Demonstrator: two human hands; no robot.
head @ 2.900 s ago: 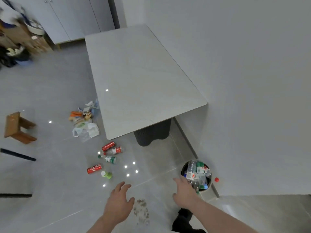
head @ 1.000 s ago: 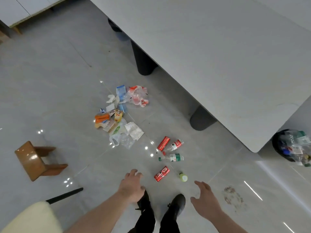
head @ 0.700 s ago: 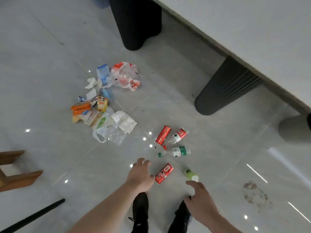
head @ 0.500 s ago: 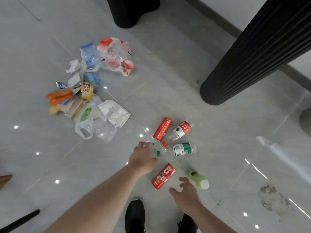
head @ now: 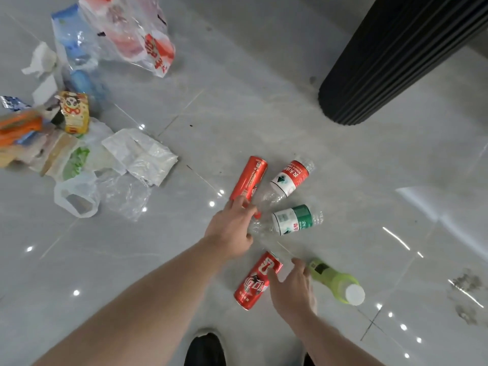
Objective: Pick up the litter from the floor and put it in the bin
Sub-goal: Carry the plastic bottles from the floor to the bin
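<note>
Litter lies on the grey tiled floor. My left hand [head: 231, 228] reaches down with its fingertips over the lower end of a red can [head: 249, 178] and the necks of a red-label clear bottle [head: 290, 178] and a green-label clear bottle [head: 294, 220]. I cannot see it gripping any of them. My right hand [head: 293, 289] is spread between a second red can [head: 257, 281] and a lime-green bottle with a white cap [head: 335, 282]. Its thumb touches the can and its fingers touch the bottle. The bin is out of view.
A heap of plastic bags [head: 140, 157], wrappers, a small carton [head: 75, 112] and tissue lies at the left. A red-and-white bag [head: 137, 38] lies at the top. A black ribbed table leg [head: 390, 64] stands at the upper right. My shoe [head: 204, 350] is at the bottom edge.
I turned from the bin at the wall, walked to the cans and bottles and bent low over them. Both hands have come down onto the cans and bottles.
</note>
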